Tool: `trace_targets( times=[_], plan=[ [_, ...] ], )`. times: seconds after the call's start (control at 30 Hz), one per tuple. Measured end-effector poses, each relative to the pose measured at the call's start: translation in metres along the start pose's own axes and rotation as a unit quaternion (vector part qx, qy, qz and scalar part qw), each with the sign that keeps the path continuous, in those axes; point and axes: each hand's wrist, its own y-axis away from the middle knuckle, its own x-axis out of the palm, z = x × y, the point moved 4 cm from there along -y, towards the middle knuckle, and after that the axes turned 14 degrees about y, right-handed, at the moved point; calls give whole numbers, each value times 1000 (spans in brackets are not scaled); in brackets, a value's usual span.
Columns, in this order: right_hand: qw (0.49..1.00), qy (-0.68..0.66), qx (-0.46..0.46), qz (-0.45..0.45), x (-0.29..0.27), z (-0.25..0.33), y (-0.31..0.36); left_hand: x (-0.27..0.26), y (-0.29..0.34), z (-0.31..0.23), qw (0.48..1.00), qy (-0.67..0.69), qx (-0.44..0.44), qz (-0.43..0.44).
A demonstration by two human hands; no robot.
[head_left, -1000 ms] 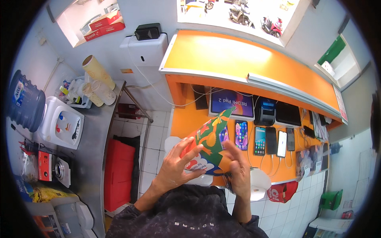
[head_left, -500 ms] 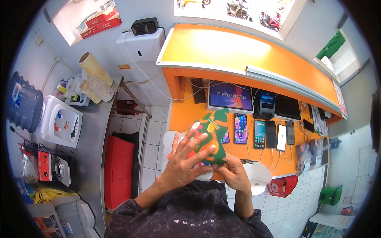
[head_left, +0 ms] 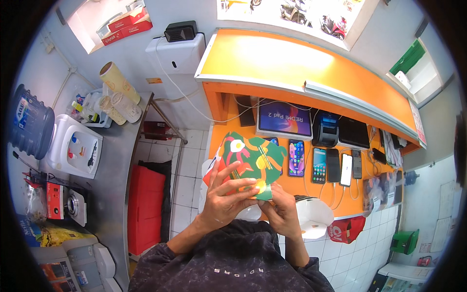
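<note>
Counter (head_left: 296, 187) in orange spreads beyond the left hand (head_left: 223, 200) and right hand (head_left: 284, 210). The green printed card (head_left: 250, 158) is up between them, held and not yet set down; how much of its handling is finished cannot be told. The left lies across its face; the right pinches its lower edge. In the earliest frame the right is apart from it; now both hold it.

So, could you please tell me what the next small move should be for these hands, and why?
I would probably press lightly with the right hand at the lower right corner of the green, multicoloured-patterned card piece while the left hand steadies it, because the left fingers lie across its printed face and the right hand pinches that corner.
</note>
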Motion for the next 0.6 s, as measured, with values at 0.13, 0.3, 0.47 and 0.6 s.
trace_targets(
  times=[0.13,0.3,0.47,0.6],
  plan=[
    [1000,18,0,-14,4,-5,4,-1,2,1,999,17,-6,-35],
    [995,-17,23,-98,-1,-16,9,-11,-1,5,998,19,-10,-51],
    [996,-27,17,-81,-1,-19,8,-7,-1,2,999,11,10,-41],
    [998,-33,16,-48,0,-15,6,-2,-1,1,998,-22,31,-56]
  ],
)
